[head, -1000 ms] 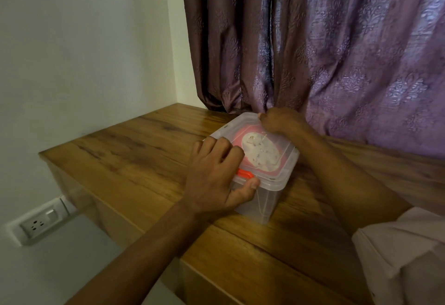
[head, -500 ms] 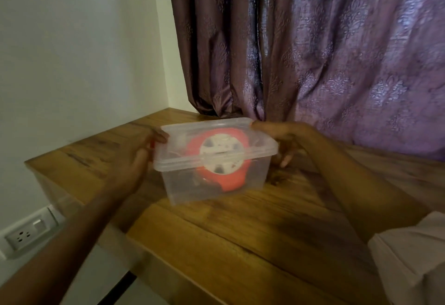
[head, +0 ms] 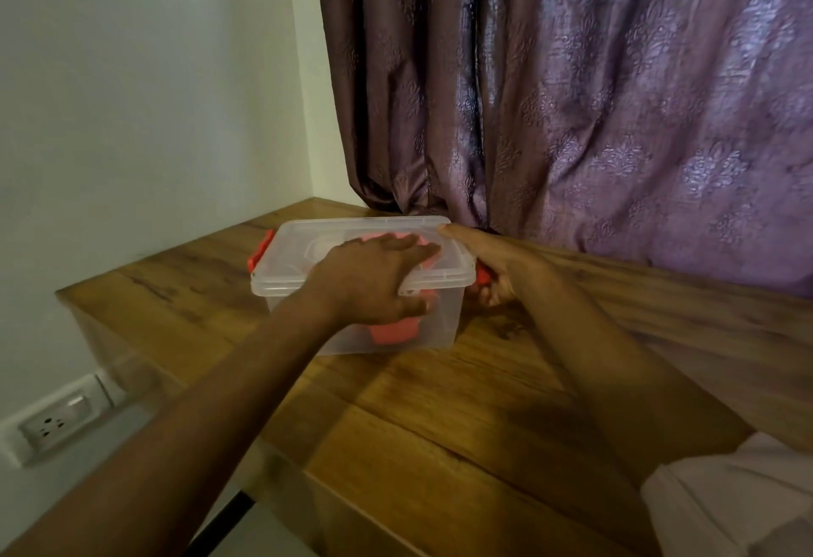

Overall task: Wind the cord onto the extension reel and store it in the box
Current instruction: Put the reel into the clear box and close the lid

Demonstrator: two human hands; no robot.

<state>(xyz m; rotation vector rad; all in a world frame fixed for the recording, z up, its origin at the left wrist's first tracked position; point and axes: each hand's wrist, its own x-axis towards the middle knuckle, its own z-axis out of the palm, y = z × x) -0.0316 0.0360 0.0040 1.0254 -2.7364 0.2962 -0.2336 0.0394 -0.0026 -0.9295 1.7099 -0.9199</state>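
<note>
Bare table in front of box; curtain close behind, wall left.

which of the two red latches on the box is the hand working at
The right-end latch, at the right hand. The left-end latch stands untouched.

A clear box with red latches holds an orange-red reel; behind the box, a purple floral-patterned curtain; brown wood-grain desk.

No text, label or number can be read anywhere.
</note>
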